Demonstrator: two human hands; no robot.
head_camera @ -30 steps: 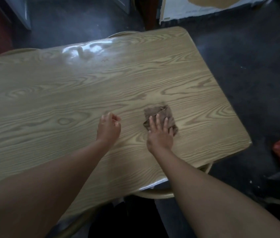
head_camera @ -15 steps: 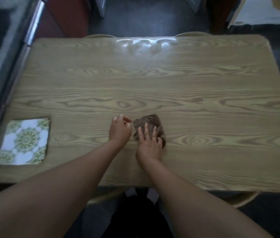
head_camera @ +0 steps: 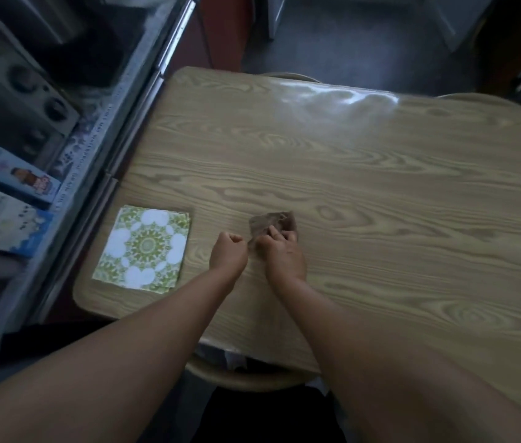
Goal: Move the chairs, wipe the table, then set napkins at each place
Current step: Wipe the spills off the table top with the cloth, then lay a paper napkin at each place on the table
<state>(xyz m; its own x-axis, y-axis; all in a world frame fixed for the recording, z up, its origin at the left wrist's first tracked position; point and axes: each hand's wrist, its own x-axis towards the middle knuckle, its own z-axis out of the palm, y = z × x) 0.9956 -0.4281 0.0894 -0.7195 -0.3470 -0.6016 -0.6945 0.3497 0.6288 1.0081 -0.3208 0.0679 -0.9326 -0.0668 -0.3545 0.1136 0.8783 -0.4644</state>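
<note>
Lying napkin (head_camera: 144, 247): green-and-white patterned, flat on the wood-grain desk (head_camera: 380, 174), just left of the left grip.
Left grip (head_camera: 229, 254): curled into a fist, holding nothing, knuckles close beside the cloth.
Cloth (head_camera: 268, 222): brown, crumpled, under the right grip's bent fingers (head_camera: 274, 233).
Right grip (head_camera: 284, 255): clutching the cloth against the desk, just right of the left grip.

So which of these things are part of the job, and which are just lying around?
Part of the job: table, brown cloth under the right hand, patterned napkins, chair at the near edge.
Lying about: blue box and pale packets, left of the table.
</note>
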